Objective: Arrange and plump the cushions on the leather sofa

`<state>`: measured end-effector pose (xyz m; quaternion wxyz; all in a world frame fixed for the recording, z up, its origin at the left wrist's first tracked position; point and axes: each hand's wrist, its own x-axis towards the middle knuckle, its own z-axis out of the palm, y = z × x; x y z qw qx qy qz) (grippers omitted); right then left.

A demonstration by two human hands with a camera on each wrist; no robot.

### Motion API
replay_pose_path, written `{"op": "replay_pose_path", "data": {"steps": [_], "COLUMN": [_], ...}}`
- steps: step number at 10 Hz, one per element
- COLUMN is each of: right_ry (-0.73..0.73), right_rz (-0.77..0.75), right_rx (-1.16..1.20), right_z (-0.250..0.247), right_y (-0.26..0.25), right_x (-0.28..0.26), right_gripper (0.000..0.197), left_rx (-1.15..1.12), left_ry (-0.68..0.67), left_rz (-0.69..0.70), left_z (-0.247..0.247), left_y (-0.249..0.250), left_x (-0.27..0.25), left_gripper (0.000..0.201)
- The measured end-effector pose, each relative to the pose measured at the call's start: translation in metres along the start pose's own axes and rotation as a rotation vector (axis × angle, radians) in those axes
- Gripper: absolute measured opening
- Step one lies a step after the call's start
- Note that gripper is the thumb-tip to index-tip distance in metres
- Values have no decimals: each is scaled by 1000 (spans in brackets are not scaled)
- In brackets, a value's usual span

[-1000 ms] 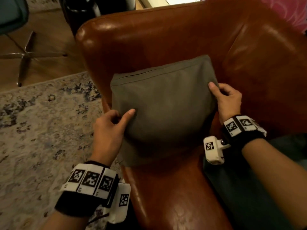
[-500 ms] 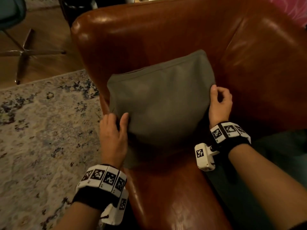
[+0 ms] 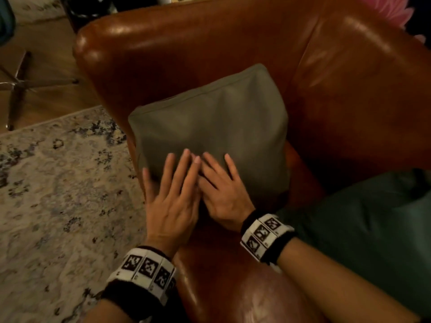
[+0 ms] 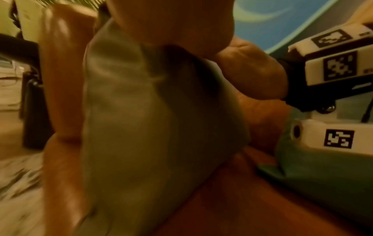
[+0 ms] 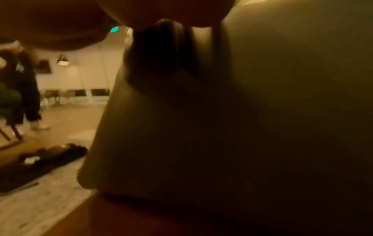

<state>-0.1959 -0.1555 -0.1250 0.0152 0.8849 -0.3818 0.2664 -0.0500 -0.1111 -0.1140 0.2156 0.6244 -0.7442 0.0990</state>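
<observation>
A grey-green square cushion [image 3: 210,127] leans upright in the corner of the brown leather sofa [image 3: 233,50], against the armrest and back. My left hand [image 3: 172,192] lies flat on the cushion's lower front with straight, spread fingers. Beside it my right hand [image 3: 221,187] also presses flat on the cushion, its fingers partly under the left hand's. The left wrist view shows the same cushion [image 4: 141,127] from its side edge, dented where the palms push. The right wrist view is dark, filled by the cushion [image 5: 242,127].
A dark green cushion [image 3: 363,229] lies on the seat at the right, under my right forearm. A patterned rug [image 3: 58,194] covers the floor left of the sofa. A chair's metal base [image 3: 16,82] stands on wooden floor at the far left.
Both hands have let go of the cushion's side edges and come together on its lower front, pressing flat. The cushion stands a little more upright in the corner.
</observation>
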Motion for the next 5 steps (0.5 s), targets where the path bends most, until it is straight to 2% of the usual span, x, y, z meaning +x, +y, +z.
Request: {"op": "replay_pose_path", "data": {"steps": [1, 2, 3, 4, 5], "right_ry": [-74, -17, -26, 28, 207], "right_rz": [-9, 473, 928, 926, 1029], "right_rx": [-80, -126, 212, 376, 485], "right_z": [5, -4, -14, -29, -55], "right_y": [36, 90, 119, 111, 79], "right_x": [3, -2, -11, -13, -40], "right_gripper": [45, 54, 52, 52, 52], "left_rx": [115, 158, 148, 53, -156], "left_ry": [-157, -219, -195, -158, -152], "left_rz": [1, -40, -60, -112, -334], "left_z": [6, 1, -2, -2, -26], "left_y": [-26, -49, -52, -56, -68], "left_x": [-1, 0, 1, 0, -8], "left_gripper": [57, 66, 74, 77, 76]}}
